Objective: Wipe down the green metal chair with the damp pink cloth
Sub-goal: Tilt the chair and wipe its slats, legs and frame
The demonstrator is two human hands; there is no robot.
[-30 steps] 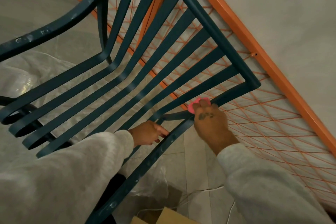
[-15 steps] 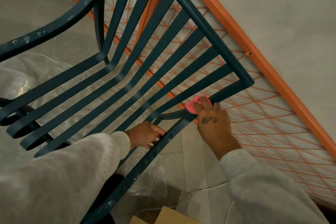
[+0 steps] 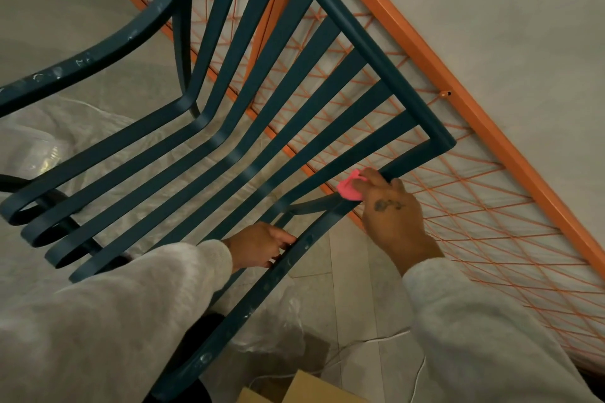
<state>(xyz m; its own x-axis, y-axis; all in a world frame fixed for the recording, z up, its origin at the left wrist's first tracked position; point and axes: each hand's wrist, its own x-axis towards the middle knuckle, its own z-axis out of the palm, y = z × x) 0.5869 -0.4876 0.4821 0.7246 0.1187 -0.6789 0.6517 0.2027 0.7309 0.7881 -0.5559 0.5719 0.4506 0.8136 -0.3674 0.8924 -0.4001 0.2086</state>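
Wiping hand: right hand (image 3: 393, 216), centre right of the frame, fingers curled tight round the pink cloth (image 3: 347, 189) and pressing it onto a frame bar just below the chair's far corner. The back of the hand faces the camera, with a small dark mark on it.
Pink cloth: bunched into a small wad, with only its left part peeking out past the fingertips. It touches the bar close to where a thin curved brace meets the side rail.
Bracing hand: left hand (image 3: 258, 245), lower centre, is tucked between the last slat and the side rail. Its fingers are curled onto the metal and the thumb tip touches the rail. How far the fingers wrap underneath, I cannot tell.
Green metal chair (image 3: 294, 127): fills the left and middle of the frame. Long flat slats sweep from lower left to upper right, and there are pale scuffs on the armrest at upper left and on the near rail.
Sleeves: a pale fleecy sleeve (image 3: 114, 321) sits at lower left, with its twin at lower right.
Behind the chair: an orange frame (image 3: 458, 98) with diagonal orange mesh runs from top centre to the right edge.
Underneath: clear plastic sheeting (image 3: 39, 154) at left, a white cable (image 3: 370, 342) on pale tiles, and a cardboard box (image 3: 294, 389) at the bottom edge.
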